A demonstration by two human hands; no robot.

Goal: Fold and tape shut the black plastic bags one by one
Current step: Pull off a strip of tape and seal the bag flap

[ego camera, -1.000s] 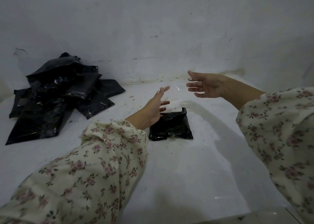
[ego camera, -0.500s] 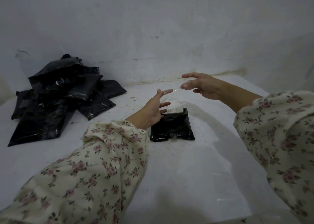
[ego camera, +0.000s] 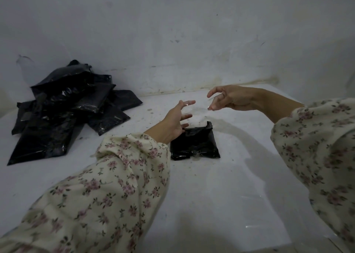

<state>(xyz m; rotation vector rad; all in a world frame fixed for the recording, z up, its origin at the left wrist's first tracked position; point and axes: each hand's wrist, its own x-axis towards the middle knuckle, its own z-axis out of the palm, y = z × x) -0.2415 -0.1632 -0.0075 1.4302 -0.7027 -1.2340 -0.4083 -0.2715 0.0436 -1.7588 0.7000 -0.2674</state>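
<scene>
head view: a small folded black plastic bag (ego camera: 194, 143) lies mid-scene on the white worktop (ego camera: 221, 185). the left hand (ego camera: 175, 121) is over the bag's far left corner, grip apart, fingers straight and spread. the right hand (ego camera: 230, 99), farther right, has its grip apart too, fingers loosely curved. a pile of black plastic bags (ego camera: 67, 108) sits far left.

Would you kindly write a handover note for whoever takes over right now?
Left hand: open, fingers spread above the folded bag; something clear may cling to its fingertips.
Right hand: open, loosely curled, nothing visible in it.
Folded bag lies on the white surface; pile of black bags at far left.
Done: this bag folded. Left: probably taping it; pile's state unclear.
</scene>
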